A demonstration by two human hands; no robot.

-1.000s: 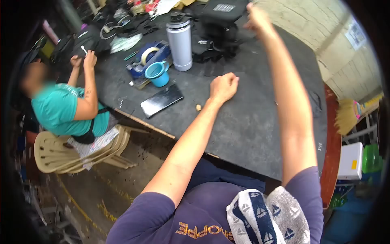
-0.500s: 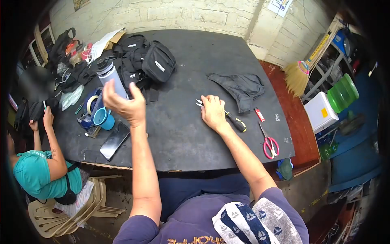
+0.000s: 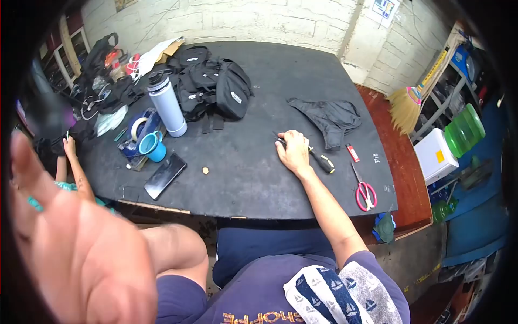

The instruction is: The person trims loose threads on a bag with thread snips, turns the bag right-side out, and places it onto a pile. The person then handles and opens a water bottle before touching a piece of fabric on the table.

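My left hand (image 3: 91,254) is raised very close to the camera at the lower left, its palm showing and a blurred finger stretched out, with nothing seen in it. On the black table (image 3: 243,178), my right hand (image 3: 294,152) curls over small pointed snips (image 3: 281,141), mostly hidden beneath the fingers. Just right of that hand lies a screwdriver (image 3: 325,163) with a black and yellow handle. Behind it a black fabric piece (image 3: 329,120) is spread flat. A red lighter (image 3: 352,153) and pink-handled scissors (image 3: 366,196) lie further right.
A bottle (image 3: 167,105), blue cup (image 3: 153,146), tape dispenser (image 3: 135,137) and phone (image 3: 165,175) stand or lie on the left. Black bags (image 3: 221,89) are behind them. Another person's hand (image 3: 69,146) is at the far left. A broom (image 3: 406,109) stands right.
My left hand has swung from above the table toward the camera at the lower left. My right hand came down from the back of the table and now rests near the screwdriver. The view has turned right.
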